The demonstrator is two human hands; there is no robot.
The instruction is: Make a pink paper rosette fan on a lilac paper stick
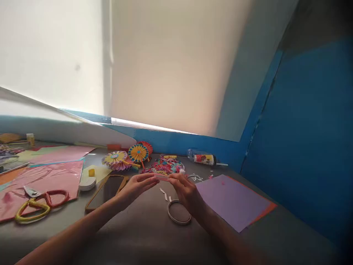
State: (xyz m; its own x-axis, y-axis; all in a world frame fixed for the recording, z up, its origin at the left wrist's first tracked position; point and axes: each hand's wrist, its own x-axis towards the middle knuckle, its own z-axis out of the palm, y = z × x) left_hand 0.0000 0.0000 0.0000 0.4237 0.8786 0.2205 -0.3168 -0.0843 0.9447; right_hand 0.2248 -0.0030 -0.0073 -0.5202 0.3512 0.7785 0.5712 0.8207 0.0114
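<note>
My left hand (pixel 137 186) and my right hand (pixel 185 191) meet above the grey table, pinching opposite ends of a small pink paper strip (pixel 161 177). Just beyond my fingers lies a heap of colourful paper scraps (pixel 165 166). Below my right hand rests a thin round hoop (pixel 179 212), and a few white paper offcuts (pixel 164 194) lie between my hands and the hoop. Two pleated paper rosettes (pixel 138 154) stand further back on the left.
A lilac paper sheet (pixel 231 201) lies over an orange one at right. Pink sheets (pixel 41 187) lie at left, with red-handled scissors (pixel 56 198) and a yellow loop (pixel 31 212) on them. A gold-framed dark rectangle (pixel 106 191) and a bottle (pixel 202 159) also lie nearby.
</note>
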